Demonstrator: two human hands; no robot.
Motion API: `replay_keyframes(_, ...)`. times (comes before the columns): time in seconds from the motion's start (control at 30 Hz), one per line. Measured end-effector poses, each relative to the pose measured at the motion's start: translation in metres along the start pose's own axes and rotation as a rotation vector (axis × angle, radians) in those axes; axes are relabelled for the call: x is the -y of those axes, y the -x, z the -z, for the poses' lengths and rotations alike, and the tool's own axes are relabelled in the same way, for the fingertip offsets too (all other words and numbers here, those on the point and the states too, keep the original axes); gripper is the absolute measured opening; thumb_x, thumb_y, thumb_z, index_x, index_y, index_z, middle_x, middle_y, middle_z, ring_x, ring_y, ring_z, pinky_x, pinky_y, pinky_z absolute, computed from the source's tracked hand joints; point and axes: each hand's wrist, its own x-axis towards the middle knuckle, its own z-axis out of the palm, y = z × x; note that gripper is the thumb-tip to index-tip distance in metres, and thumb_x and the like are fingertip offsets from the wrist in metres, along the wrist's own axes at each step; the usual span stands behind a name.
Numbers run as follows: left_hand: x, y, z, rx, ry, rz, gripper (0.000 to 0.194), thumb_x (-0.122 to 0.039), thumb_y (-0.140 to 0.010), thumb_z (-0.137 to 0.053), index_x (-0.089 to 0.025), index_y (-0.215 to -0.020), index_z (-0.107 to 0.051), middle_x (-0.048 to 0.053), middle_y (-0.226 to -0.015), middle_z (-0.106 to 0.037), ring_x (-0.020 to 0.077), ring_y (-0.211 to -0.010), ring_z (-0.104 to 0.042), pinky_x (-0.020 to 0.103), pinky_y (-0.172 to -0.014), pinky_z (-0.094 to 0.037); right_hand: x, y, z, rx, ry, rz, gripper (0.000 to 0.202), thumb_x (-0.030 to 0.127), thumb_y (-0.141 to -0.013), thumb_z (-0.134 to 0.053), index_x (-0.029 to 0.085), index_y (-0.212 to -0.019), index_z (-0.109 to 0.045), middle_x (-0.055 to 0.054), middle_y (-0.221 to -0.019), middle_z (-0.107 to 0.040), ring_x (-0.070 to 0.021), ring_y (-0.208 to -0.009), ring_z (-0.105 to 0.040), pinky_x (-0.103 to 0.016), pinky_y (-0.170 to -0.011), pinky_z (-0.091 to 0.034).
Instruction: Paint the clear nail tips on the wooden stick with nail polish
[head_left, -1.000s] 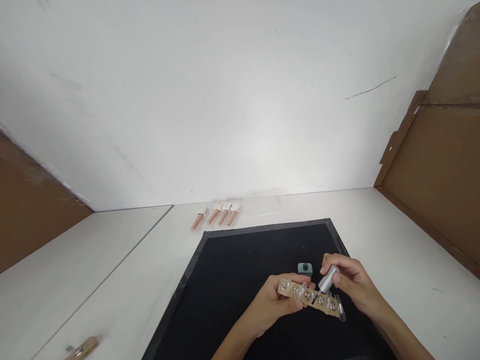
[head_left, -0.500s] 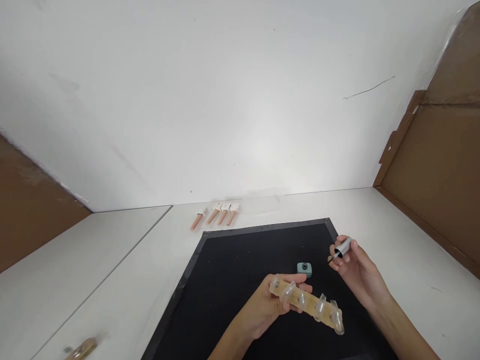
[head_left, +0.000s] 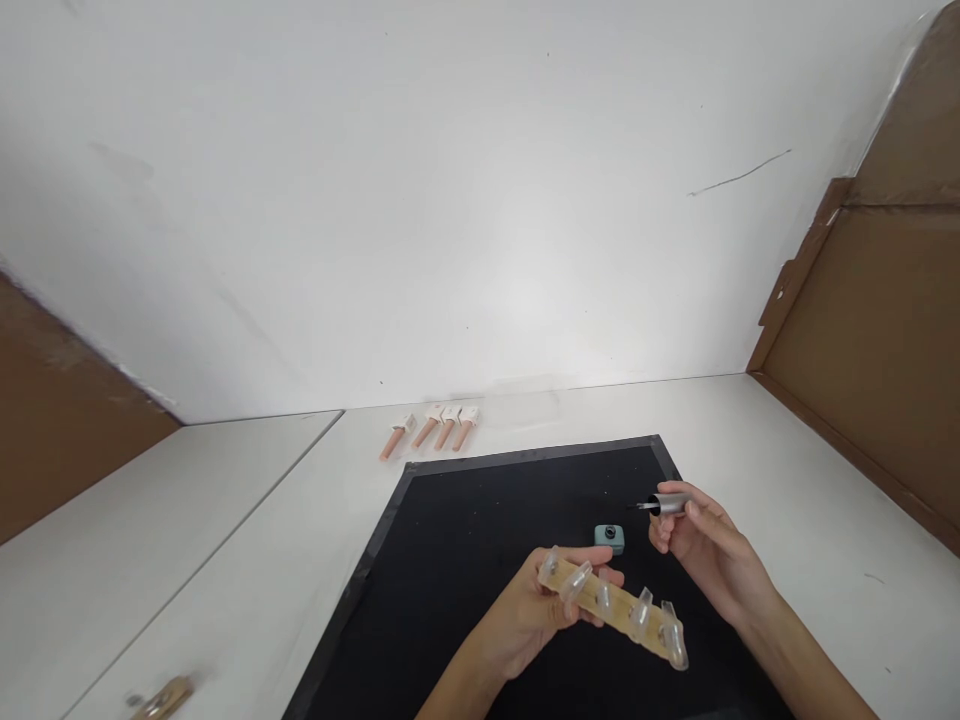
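My left hand is closed around one end of a flat wooden strip. Several clear false nail tips stand along the strip, crosswise to it. In my right hand is a silver nail polish cap, pinched between thumb and fingers. Its thin dark brush points left, clear of the strip. Just beyond my left fingertips, a small teal nail polish bottle stands uncapped on the black mat.
Several pinkish bottles with white caps lie beyond the mat's far edge. At the lower left is a blurred wooden piece. Brown cardboard borders the right side, and a white wall rises behind.
The cap in my right hand has tipped from slanting down-left to nearly level, its brush moving left and slightly up. My left hand and the strip have hardly moved.
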Motion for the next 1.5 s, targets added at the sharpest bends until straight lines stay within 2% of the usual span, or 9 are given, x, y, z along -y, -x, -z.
replay_keyframes(0.17, 0.0008, -0.0018, 0.0011, 0.004, -0.009, -0.012, 0.045, -0.037, -0.047, -0.086, -0.022, -0.088, -0.076, 0.006, -0.082, -0.076, 0.0128, -0.068, -0.063, 0.023, -0.063, -0.046, 0.0005, 0.0035, 0.0027, 0.009, 0.148, 0.041, 0.027, 0.04, -0.061, -0.082, 0.024, -0.083, -0.076, -0.001, -0.059, -0.063, -0.0162, -0.058, -0.054, -0.031, -0.062, -0.045)
replay_keyframes(0.3, 0.0009, -0.0017, 0.0009, -0.028, -0.007, -0.017, 0.045, -0.037, -0.047, -0.086, -0.022, -0.088, -0.076, 0.005, -0.082, -0.076, 0.0126, -0.07, -0.064, 0.021, -0.063, -0.046, -0.001, 0.0037, 0.006, 0.055, 0.213, 0.046, 0.022, 0.034, -0.064, -0.082, 0.028, -0.085, -0.076, 0.001, -0.064, -0.061, -0.0137, -0.062, -0.054, -0.027, -0.066, -0.047)
replay_keyframes(0.5, 0.0021, -0.0019, 0.0022, -0.051, -0.003, -0.012, 0.046, -0.038, -0.046, -0.086, -0.021, -0.088, -0.076, 0.005, -0.082, -0.076, 0.0118, -0.068, -0.064, 0.021, -0.063, -0.047, -0.0029, 0.0039, 0.0071, 0.107, 0.291, 0.079, 0.018, 0.034, -0.069, -0.079, 0.03, -0.085, -0.075, 0.002, -0.065, -0.058, -0.0127, -0.064, -0.053, -0.023, -0.066, -0.047)
replay_keyframes(0.67, 0.0012, -0.0024, 0.0014, -0.067, -0.014, 0.0, 0.046, -0.038, -0.046, -0.086, -0.021, -0.087, -0.076, 0.006, -0.081, -0.076, 0.0127, -0.07, -0.064, 0.021, -0.064, -0.047, -0.0034, 0.0042, 0.0069, 0.111, 0.315, 0.103, 0.018, 0.039, -0.071, -0.076, 0.028, -0.086, -0.074, 0.001, -0.07, -0.059, -0.0129, -0.064, -0.052, -0.023, -0.065, -0.046)
replay_keyframes(0.87, 0.0008, -0.0023, 0.0011, -0.065, -0.046, 0.013, 0.047, -0.039, -0.046, -0.086, -0.021, -0.087, -0.076, 0.006, -0.081, -0.076, 0.0135, -0.07, -0.064, 0.022, -0.064, -0.047, -0.0058, 0.0032, 0.0017, 0.188, 0.41, 0.188, 0.027, 0.05, -0.077, -0.065, 0.023, -0.076, -0.068, 0.001, -0.068, -0.053, -0.0124, -0.061, -0.049, -0.02, -0.06, -0.043)
replay_keyframes(0.97, 0.0008, -0.0021, 0.0012, -0.042, -0.059, 0.013, 0.046, -0.039, -0.047, -0.085, -0.021, -0.088, -0.076, 0.006, -0.081, -0.076, 0.0133, -0.07, -0.064, 0.022, -0.065, -0.047, -0.007, 0.0033, -0.0009, 0.234, 0.459, 0.208, 0.026, 0.049, -0.079, -0.064, 0.023, -0.076, -0.066, 0.001, -0.07, -0.052, -0.0124, -0.061, -0.048, -0.02, -0.058, -0.043)
replay_keyframes(1.5, -0.0009, -0.0032, 0.0, -0.01, -0.043, 0.043, 0.046, -0.037, -0.043, -0.087, -0.02, -0.085, -0.077, 0.002, -0.073, -0.074, 0.0091, -0.06, -0.061, 0.02, -0.06, -0.047, -0.0085, 0.0043, -0.0005, 0.273, 0.598, 0.27, 0.021, 0.044, -0.081, -0.063, 0.024, -0.08, -0.065, 0.001, -0.072, -0.054, -0.0124, -0.062, -0.049, -0.021, -0.058, -0.041)
